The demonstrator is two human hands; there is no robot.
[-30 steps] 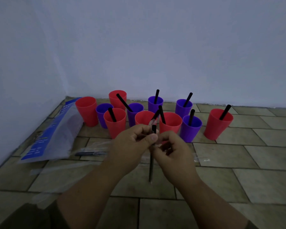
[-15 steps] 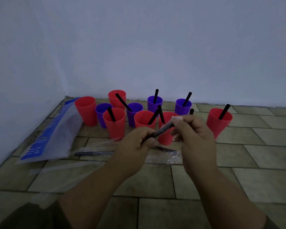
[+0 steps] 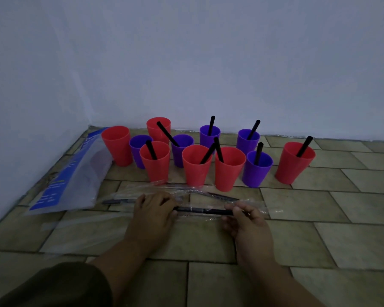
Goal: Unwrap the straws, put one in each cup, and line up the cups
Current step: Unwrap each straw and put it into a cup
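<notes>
Several red and purple cups stand in a loose cluster on the tiled floor, most with a black straw inside. The far-left red cup (image 3: 117, 145) and the purple cup (image 3: 138, 149) beside it show no straw. A black straw (image 3: 203, 211) in clear wrapping lies level just above the floor between my hands. My left hand (image 3: 154, 209) grips its left end. My right hand (image 3: 245, 220) pinches its right end. Two more wrapped straws, one wrapped straw (image 3: 118, 201) to the left and one (image 3: 222, 196) behind, lie on the floor.
A blue-and-clear plastic bag (image 3: 69, 178) lies at the left by the wall. Empty clear wrappers (image 3: 75, 231) are spread on the floor at the near left. A lone red cup (image 3: 294, 162) with a straw stands at the right. Walls close the back and left.
Both hands have dropped from in front of the cups to near the floor. They have drawn apart, and the straw between them has turned from upright, then slanted, to level.
</notes>
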